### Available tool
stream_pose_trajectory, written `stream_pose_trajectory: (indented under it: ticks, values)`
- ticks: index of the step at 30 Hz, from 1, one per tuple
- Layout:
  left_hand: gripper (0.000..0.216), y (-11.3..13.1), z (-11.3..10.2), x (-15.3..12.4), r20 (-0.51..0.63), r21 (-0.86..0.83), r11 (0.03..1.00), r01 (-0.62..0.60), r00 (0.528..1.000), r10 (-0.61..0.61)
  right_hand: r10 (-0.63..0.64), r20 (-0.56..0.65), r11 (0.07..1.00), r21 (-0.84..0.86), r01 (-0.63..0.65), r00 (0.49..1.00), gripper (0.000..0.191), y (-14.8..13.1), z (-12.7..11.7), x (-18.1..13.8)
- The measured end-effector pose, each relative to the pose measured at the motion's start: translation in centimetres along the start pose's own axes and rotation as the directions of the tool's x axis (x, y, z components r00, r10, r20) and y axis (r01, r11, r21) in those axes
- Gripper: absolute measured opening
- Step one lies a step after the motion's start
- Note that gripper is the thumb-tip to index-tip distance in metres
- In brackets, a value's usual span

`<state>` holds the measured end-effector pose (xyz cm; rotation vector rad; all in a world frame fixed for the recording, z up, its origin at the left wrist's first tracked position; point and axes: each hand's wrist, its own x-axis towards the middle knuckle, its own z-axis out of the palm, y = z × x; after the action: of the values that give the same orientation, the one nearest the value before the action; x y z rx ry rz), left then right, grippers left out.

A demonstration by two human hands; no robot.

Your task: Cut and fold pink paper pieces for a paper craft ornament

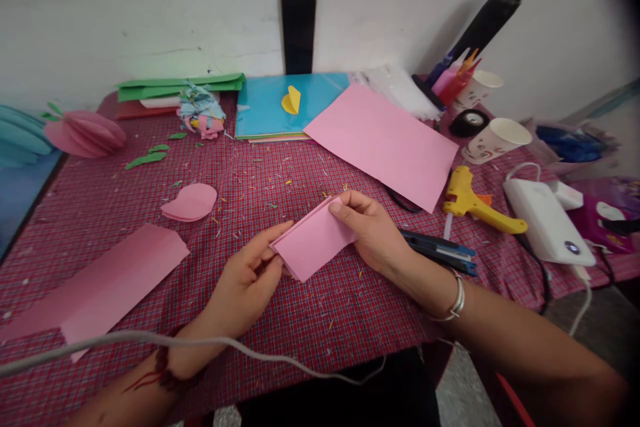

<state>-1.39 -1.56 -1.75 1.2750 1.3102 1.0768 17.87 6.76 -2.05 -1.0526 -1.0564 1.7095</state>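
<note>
A folded pink paper (315,240) is held between my two hands above the checked tablecloth. My left hand (250,277) pinches its left edge. At its upper right corner, my right hand (367,227) grips it with thumb on top and fingers behind. The layers look slightly apart along the upper left edge. Left of my hands lie a pink paper cutout (193,202) with a rounded outline and a creased pink strip (125,280). A large pink sheet (385,140) rests behind my right hand. Beside my right wrist is a stapler-like blue and black tool (440,252).
A yellow glue gun (480,203), a white power bank (550,220) and paper cups (497,140) stand at right. A phone (299,33) leans on the wall behind blue sheets (265,103). A pale cable (260,353) crosses in front of my left forearm. Paper scraps litter the cloth.
</note>
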Motion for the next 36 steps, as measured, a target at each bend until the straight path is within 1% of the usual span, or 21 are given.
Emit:
stream_pose_trajectory:
  ticks: [3,6,8,11,15,18,22,25,29,34,36]
  values:
    - [0.044,0.1,-0.1,0.0,-0.007,-0.027,1.000,0.010,1.000,-0.010,0.000,-0.006,1.000,-0.015,0.000,1.000,0.026,0.0,0.0,0.0]
    - [0.055,0.5,0.0,-0.1,0.026,-0.084,0.996,0.037,0.999,-0.035,0.003,-0.004,1.000,-0.028,-0.003,1.000,0.025,0.0,0.1,-0.1]
    - [0.058,0.9,0.0,-0.1,0.048,-0.096,0.994,0.051,0.998,-0.046,0.002,0.002,0.999,-0.034,-0.002,1.000,0.025,0.0,0.1,-0.1]
    - [0.051,1.3,-0.1,-0.1,0.060,-0.070,0.996,0.062,0.997,-0.057,-0.011,0.010,0.998,-0.054,0.011,1.000,0.025,0.1,0.1,-0.2]
    - [0.046,1.1,-0.3,-0.2,0.051,-0.048,0.998,0.049,0.998,-0.046,-0.050,0.035,0.994,-0.094,0.053,0.998,0.024,0.1,0.1,-0.4]
    - [0.045,0.6,-0.4,-0.2,0.064,-0.045,0.997,0.061,0.996,-0.058,-0.092,0.080,0.987,-0.121,0.101,0.993,0.022,0.1,0.2,-0.7]
    - [0.044,0.4,-0.4,-0.2,0.110,-0.051,0.995,0.085,0.991,-0.079,-0.145,0.165,0.968,-0.179,0.174,0.976,0.019,0.0,0.4,-1.1]
    - [0.039,0.5,-0.3,-0.1,0.145,-0.060,0.996,0.059,0.988,-0.050,-0.155,0.215,0.955,-0.216,0.201,0.964,0.018,0.0,0.5,-1.4]
    - [0.029,0.9,-0.4,0.1,0.190,-0.049,0.999,0.018,0.982,-0.008,-0.171,0.245,0.940,-0.250,0.232,0.954,0.016,0.0,0.6,-1.6]
    - [0.015,1.3,-0.3,0.3,0.225,0.061,0.998,0.003,0.974,-0.017,-0.181,0.248,0.931,-0.268,0.247,0.952,0.016,-0.2,0.7,-1.6]
    - [0.018,1.2,-0.3,0.4,0.221,0.116,0.993,0.009,0.975,-0.035,-0.171,0.247,0.936,-0.261,0.235,0.954,0.017,-0.2,0.7,-1.7]
